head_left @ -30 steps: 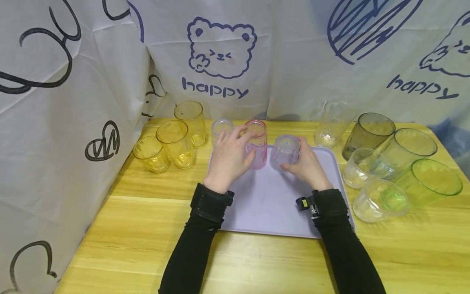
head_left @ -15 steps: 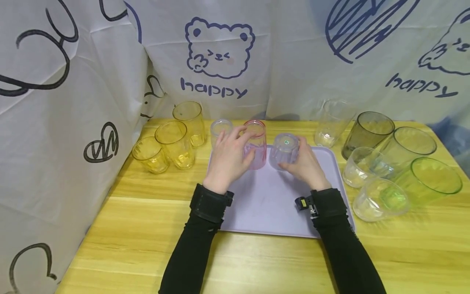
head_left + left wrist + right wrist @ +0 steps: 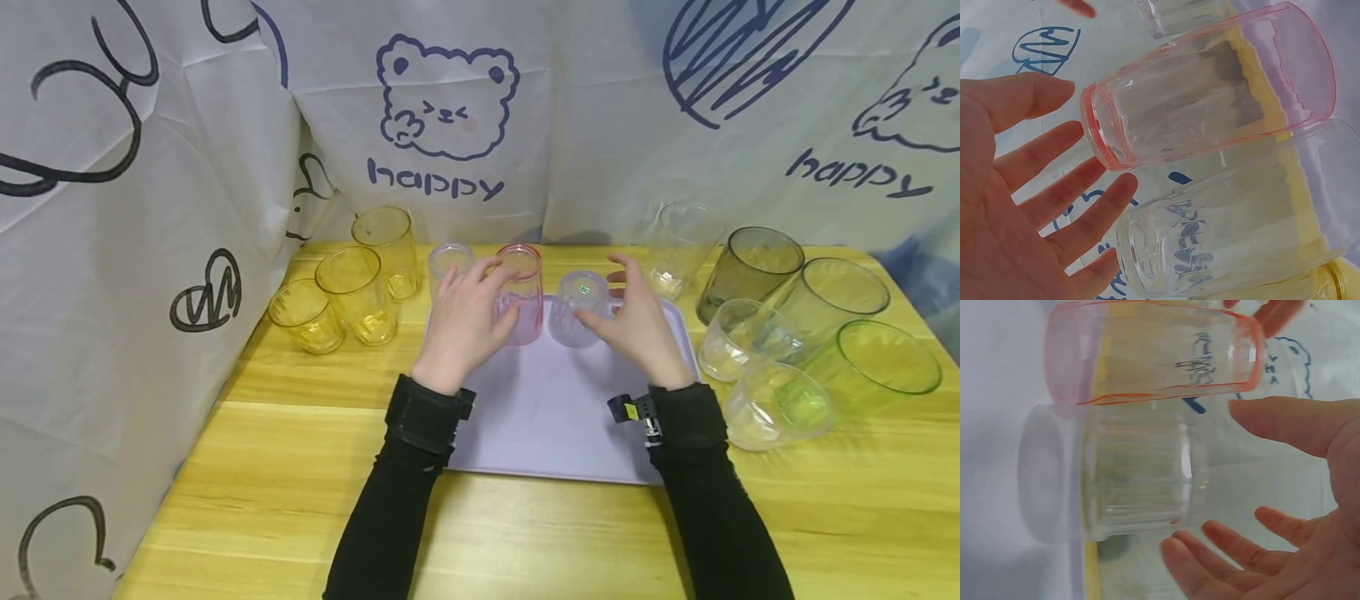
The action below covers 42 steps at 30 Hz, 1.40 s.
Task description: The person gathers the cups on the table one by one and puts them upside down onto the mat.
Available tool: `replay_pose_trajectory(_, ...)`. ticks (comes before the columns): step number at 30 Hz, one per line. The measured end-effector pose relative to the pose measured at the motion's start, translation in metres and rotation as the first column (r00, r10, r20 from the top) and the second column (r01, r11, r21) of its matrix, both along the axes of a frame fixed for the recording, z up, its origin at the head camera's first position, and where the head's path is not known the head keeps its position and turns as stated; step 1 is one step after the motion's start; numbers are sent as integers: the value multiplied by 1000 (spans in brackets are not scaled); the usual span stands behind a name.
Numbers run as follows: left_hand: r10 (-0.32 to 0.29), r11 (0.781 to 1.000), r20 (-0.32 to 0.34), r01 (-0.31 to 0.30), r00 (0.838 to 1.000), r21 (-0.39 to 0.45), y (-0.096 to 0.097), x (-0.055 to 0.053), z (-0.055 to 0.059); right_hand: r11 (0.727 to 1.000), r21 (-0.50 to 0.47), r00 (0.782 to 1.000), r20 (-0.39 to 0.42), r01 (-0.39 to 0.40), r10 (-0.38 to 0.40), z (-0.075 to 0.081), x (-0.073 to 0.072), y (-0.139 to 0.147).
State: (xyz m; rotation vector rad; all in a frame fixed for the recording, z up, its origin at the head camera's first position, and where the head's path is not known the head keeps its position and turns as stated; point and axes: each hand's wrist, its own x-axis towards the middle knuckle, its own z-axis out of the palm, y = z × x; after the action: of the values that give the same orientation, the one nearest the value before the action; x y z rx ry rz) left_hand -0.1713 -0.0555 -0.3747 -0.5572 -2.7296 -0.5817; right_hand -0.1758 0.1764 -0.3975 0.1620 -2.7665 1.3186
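Three upside-down glasses stand along the far side of the lilac tray (image 3: pixel 555 417): a clear one (image 3: pixel 448 255) at left, a tall pink one (image 3: pixel 531 292) in the middle, a short clear ridged one (image 3: pixel 568 321) at right. My left hand (image 3: pixel 461 325) hovers by the pink glass, its fingers spread near the glass's upturned base (image 3: pixel 1107 128) in the left wrist view. My right hand (image 3: pixel 637 321) is beside the short glass (image 3: pixel 1141 475), thumb and fingers spread apart around its upper end and holding nothing. In the head view the left hand partly hides the left glass.
Three yellow glasses (image 3: pixel 356 292) stand upright at left on the wooden table (image 3: pixel 300 500). At right are several more: a tall clear glass (image 3: pixel 678 250), a smoky grey one (image 3: pixel 750 275), a green one (image 3: pixel 877 367) and other clear ones. A white drawn-on cloth (image 3: pixel 585 125) hangs behind.
My right hand has let go of the short clear glass, its fingers spreading and drawing back to the right. The glass stays in place; my left hand has hardly moved.
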Motion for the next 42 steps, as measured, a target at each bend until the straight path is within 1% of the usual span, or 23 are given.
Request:
replay_pose_trajectory(4, -1, 1000, -9, 1, 1000, 19, 0, -1, 1, 996, -91, 995, -97, 9, -18, 7, 3, -3)
replay_pose_trajectory(6, -3, 1000, -17, 3, 1000, 29, -1, -1, 2, 990, -140, 988, -152, 9, -31, 10, 5, -4)
replay_pose_trajectory(8, -5, 999, -30, 6, 1000, 40, -2, -1, 3, 978, -207, 979, -200, -2, -40, 12, 6, -7)
replay_pose_trajectory(11, -1, 998, -46, 4, 999, 67, -4, 0, 5, 951, -308, 965, -256, -29, -54, 13, 6, -11)
replay_pose_trajectory(13, 4, 996, -63, 2, 998, 93, -7, -1, 6, 927, -373, 959, -277, -46, -63, 14, 6, -16)
replay_pose_trajectory(16, 17, 992, -72, -8, 997, 129, -13, -1, 8, 891, -448, 952, -296, -67, -78, 16, 7, -22)
replay_pose_trajectory(18, 29, 988, -77, -17, 997, 152, -18, -2, 9, 864, -498, 951, -297, -79, -85, 16, 8, -26)
replay_pose_trajectory(21, 54, 981, -60, -42, 997, 191, -26, -1, 12, 830, -549, 950, -299, -93, -91, 17, 10, -32)
replay_pose_trajectory(23, 74, 973, -58, -59, 996, 221, -33, -1, 15, 818, -567, 952, -293, -100, -86, 18, 12, -36)
replay_pose_trajectory(27, 119, 957, -63, -98, 991, 272, -47, 0, 19, 805, -582, 959, -276, -119, -58, 18, 16, -44)
replay_pose_trajectory(30, 158, 945, -65, -131, 985, 301, -59, -1, 20, 791, -598, 964, -263, -133, -37, 19, 18, -51)
replay_pose_trajectory(33, 199, 927, -57, -169, 978, 336, -72, -2, 20, 783, -605, 967, -253, -145, -16, 21, 21, -58)
replay_pose_trajectory(35, 237, 914, -49, -205, 970, 349, -80, -2, 20, 779, -608, 968, -252, -157, -1, 21, 21, -63)
replay_pose_trajectory(37, 279, 902, -40, -248, 959, 353, -88, -2, 18, 780, -601, 966, -260, -173, 13, 22, 22, -69)
replay_pose_trajectory(42, 385, 869, -11, -358, 923, 340, -104, -2, 15, 771, -597, 959, -277, -222, 61, 26, 25, -87)
